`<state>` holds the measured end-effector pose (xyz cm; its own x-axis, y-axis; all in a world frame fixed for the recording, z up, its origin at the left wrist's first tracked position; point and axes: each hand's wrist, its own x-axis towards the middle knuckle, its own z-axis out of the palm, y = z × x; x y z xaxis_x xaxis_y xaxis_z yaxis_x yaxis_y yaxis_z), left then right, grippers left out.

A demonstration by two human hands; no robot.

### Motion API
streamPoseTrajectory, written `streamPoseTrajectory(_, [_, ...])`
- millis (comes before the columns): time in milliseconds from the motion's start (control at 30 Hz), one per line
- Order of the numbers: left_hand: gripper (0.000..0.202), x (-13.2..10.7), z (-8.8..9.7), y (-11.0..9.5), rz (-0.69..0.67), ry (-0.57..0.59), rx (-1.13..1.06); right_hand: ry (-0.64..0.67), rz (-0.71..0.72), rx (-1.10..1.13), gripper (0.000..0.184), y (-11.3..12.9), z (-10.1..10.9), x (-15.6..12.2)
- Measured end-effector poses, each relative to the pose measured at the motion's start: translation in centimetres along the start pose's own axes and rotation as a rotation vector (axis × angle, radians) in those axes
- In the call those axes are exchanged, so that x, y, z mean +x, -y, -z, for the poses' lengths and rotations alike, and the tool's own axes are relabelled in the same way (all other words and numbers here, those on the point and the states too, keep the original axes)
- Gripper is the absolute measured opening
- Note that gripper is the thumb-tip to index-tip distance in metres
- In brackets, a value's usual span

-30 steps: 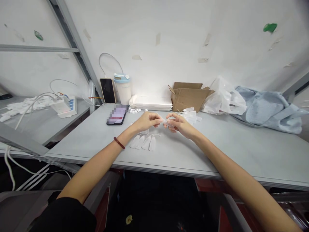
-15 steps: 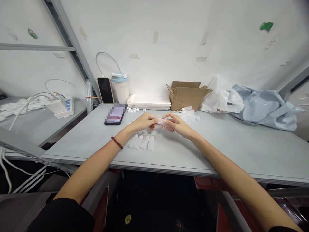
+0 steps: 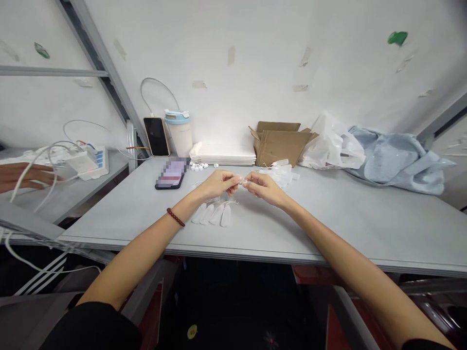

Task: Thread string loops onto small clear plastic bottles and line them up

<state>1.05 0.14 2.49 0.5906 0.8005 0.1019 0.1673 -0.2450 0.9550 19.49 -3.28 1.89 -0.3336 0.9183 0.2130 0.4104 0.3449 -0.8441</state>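
Note:
Above the middle of the table, my left hand [image 3: 221,183] pinches a small white piece [image 3: 242,182] between thumb and fingers. My right hand [image 3: 263,187] meets it from the other side, its thumb and fingertips closed on the same piece. The fingers hide most of it, so its exact shape cannot be made out. Below my left hand, several translucent white tag-shaped pieces [image 3: 225,216] with thin strings lie in a row. More whitish translucent pieces [image 3: 282,171] are heaped behind my right hand. Small white caps [image 3: 199,166] lie beyond my left hand.
A phone [image 3: 171,173] lies at the left, with another phone [image 3: 156,136] and a cup [image 3: 179,133] behind it. Along the wall are a white stack [image 3: 223,154], cardboard box [image 3: 284,148], plastic bag [image 3: 332,146] and blue cloth [image 3: 397,160]. Another person's hand [image 3: 27,176] is at far left.
My right fingers have closed in on the small piece, and less of it shows. Another person's hand has come into view at far left. The view has shifted slightly.

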Motion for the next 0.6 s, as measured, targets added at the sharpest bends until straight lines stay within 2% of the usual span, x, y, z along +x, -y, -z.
streamPoseTrajectory(133, [0.031, -0.14, -0.07, -0.35, -0.05, 0.03, -0.012, 0.0, -0.013, 0.044, 0.018, -0.17, 0.02, 0.13])
streamPoseTrajectory(600, [0.025, -0.24, 0.09, -0.35, -0.034, 0.083, -0.056, -0.005, -0.034, 0.087, 0.023, 0.2, -0.15, -0.17])
